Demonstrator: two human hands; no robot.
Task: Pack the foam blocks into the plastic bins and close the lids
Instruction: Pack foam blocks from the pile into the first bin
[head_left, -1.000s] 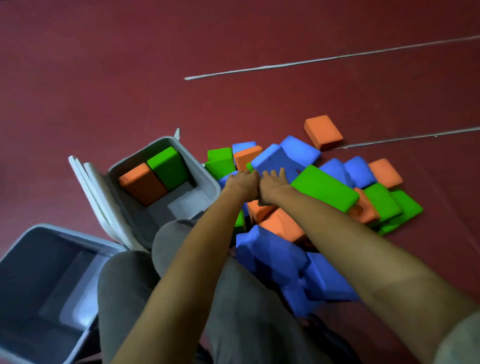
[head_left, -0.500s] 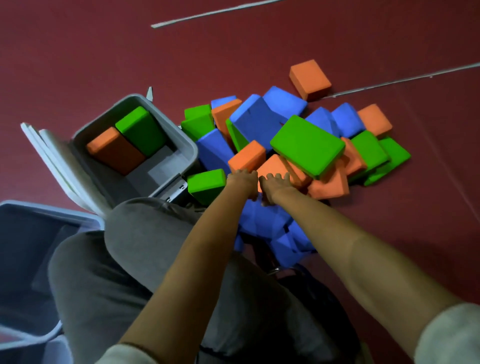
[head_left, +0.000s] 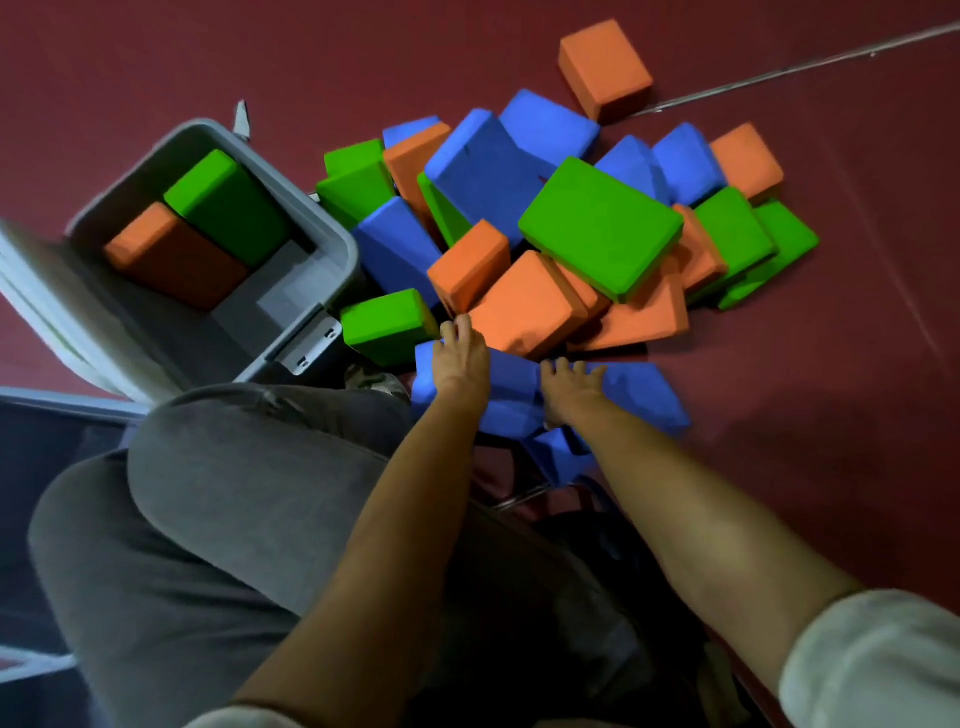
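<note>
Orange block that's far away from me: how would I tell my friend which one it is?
Find the gray bin with its lid open, then the heap of foam blocks beside it. Look past the heap's far edge, by the thin pale line on the floor. That orange block is farthest out; other orange ones are wedged among neighbours.
</note>
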